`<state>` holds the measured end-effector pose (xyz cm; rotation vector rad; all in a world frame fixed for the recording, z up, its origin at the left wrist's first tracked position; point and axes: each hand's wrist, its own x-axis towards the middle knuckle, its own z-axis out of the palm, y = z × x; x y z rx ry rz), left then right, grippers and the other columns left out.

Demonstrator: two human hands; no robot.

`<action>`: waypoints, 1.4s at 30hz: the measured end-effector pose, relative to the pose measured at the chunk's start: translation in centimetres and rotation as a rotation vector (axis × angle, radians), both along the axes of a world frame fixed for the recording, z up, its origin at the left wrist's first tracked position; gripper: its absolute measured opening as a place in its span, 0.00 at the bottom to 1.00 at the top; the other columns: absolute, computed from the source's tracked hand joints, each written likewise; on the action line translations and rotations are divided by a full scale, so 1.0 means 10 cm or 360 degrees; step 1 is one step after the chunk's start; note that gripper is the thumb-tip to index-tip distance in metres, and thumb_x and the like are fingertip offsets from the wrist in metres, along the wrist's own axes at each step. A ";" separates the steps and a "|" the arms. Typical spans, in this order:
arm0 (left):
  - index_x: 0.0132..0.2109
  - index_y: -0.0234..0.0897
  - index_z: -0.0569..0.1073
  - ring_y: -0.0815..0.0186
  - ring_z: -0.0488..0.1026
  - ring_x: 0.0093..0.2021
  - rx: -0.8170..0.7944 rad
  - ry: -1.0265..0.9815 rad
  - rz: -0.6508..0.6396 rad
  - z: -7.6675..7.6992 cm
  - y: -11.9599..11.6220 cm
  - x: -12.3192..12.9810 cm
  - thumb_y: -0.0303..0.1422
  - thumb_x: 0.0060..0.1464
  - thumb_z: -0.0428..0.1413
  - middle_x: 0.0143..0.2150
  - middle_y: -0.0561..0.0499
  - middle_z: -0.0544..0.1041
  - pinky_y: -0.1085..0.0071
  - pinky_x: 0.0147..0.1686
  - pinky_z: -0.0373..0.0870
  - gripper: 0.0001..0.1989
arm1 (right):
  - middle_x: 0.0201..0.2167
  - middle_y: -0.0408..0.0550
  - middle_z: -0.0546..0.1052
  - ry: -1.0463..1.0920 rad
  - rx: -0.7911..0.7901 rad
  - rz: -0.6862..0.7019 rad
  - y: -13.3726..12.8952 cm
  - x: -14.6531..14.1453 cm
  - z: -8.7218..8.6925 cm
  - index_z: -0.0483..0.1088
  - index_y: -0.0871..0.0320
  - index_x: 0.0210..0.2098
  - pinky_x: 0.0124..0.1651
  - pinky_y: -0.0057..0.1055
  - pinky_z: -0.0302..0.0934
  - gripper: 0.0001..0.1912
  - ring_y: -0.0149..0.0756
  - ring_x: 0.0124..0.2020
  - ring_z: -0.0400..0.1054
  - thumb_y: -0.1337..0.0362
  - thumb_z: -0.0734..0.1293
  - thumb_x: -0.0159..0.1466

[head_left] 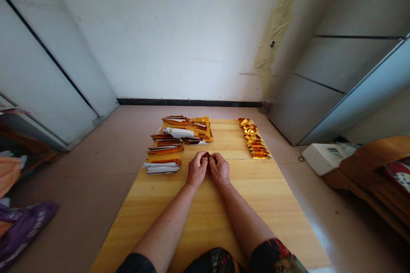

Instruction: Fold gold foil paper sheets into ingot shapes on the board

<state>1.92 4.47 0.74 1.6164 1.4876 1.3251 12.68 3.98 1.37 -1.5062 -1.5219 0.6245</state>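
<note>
My left hand (197, 168) and my right hand (219, 168) meet over the middle of the wooden table (243, 204). Both have their fingers curled in a pinch on a small dark brown foil piece (208, 154), mostly hidden by the fingers. To the left of my hands lie stacks of flat gold-brown foil sheets (165, 154) with white paper pieces (162, 168) among them. A second group of foil and paper (200, 126) lies farther back. On the right, folded shiny gold foil pieces (254, 140) overlap in a row along the table's edge.
A white wall (179, 42) with a strip of tan tape (275, 30) rises beyond the table. A grey cabinet (333, 51) stands at right, near a white box (323, 158) and wooden furniture (361, 170). A purple bag (28, 230) lies on the floor at left.
</note>
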 end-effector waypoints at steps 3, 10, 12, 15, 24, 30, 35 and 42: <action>0.42 0.37 0.70 0.64 0.75 0.41 0.0003 -0.0003 0.0007 -0.01 0.01 0.00 0.32 0.55 0.48 0.40 0.48 0.78 0.69 0.43 0.70 0.10 | 0.22 0.41 0.71 0.0005 -0.0040 -0.0006 0.01 0.00 -0.01 0.68 0.55 0.30 0.29 0.24 0.55 0.11 0.30 0.23 0.63 0.59 0.56 0.62; 0.41 0.38 0.71 0.66 0.75 0.40 0.0030 -0.0003 0.0027 -0.03 0.01 0.00 0.31 0.54 0.48 0.39 0.50 0.78 0.71 0.42 0.70 0.09 | 0.22 0.41 0.71 -0.0041 -0.0094 -0.0083 0.03 0.00 -0.03 0.66 0.54 0.29 0.29 0.25 0.54 0.11 0.32 0.24 0.64 0.59 0.56 0.61; 0.41 0.38 0.71 0.67 0.75 0.39 0.0047 -0.0005 0.0047 -0.03 0.02 0.00 0.31 0.54 0.49 0.38 0.50 0.78 0.72 0.41 0.70 0.09 | 0.23 0.42 0.71 -0.0063 -0.0095 -0.0093 0.04 0.00 -0.03 0.66 0.54 0.29 0.30 0.25 0.54 0.11 0.32 0.25 0.64 0.59 0.56 0.62; 0.38 0.38 0.72 0.67 0.74 0.35 0.0049 0.0052 0.0081 -0.02 0.02 0.01 0.33 0.55 0.49 0.35 0.50 0.78 0.74 0.37 0.69 0.08 | 0.23 0.42 0.72 -0.0084 -0.0089 -0.0098 0.05 0.01 -0.03 0.66 0.55 0.29 0.30 0.25 0.54 0.12 0.32 0.26 0.64 0.58 0.55 0.62; 0.32 0.37 0.71 0.68 0.71 0.29 0.0077 0.0271 0.0128 -0.03 0.01 0.01 0.32 0.56 0.47 0.28 0.51 0.75 0.74 0.31 0.65 0.10 | 0.24 0.43 0.72 -0.0119 -0.0146 -0.0125 0.04 0.00 -0.02 0.66 0.55 0.30 0.30 0.25 0.53 0.12 0.32 0.26 0.65 0.59 0.55 0.63; 0.31 0.38 0.69 0.66 0.71 0.32 0.0098 0.0375 0.0156 -0.08 0.04 0.02 0.30 0.56 0.46 0.30 0.50 0.75 0.72 0.34 0.65 0.09 | 0.26 0.45 0.73 -0.0223 -0.0125 -0.0160 0.04 0.00 -0.01 0.66 0.56 0.31 0.30 0.26 0.52 0.11 0.33 0.27 0.65 0.62 0.55 0.63; 0.31 0.38 0.68 0.66 0.71 0.33 0.0110 0.0426 0.0160 -0.11 0.04 0.02 0.29 0.56 0.46 0.30 0.50 0.74 0.72 0.35 0.66 0.09 | 0.26 0.45 0.73 -0.0264 -0.0109 -0.0180 0.06 0.00 -0.02 0.66 0.56 0.31 0.30 0.26 0.52 0.11 0.33 0.27 0.65 0.61 0.55 0.64; 0.32 0.38 0.68 0.65 0.71 0.33 0.0129 0.0404 0.0149 -0.10 0.03 0.02 0.30 0.57 0.45 0.31 0.50 0.74 0.71 0.36 0.66 0.09 | 0.26 0.45 0.73 -0.0250 -0.0056 -0.0184 0.07 0.01 -0.04 0.66 0.56 0.30 0.30 0.26 0.53 0.11 0.33 0.27 0.65 0.62 0.55 0.63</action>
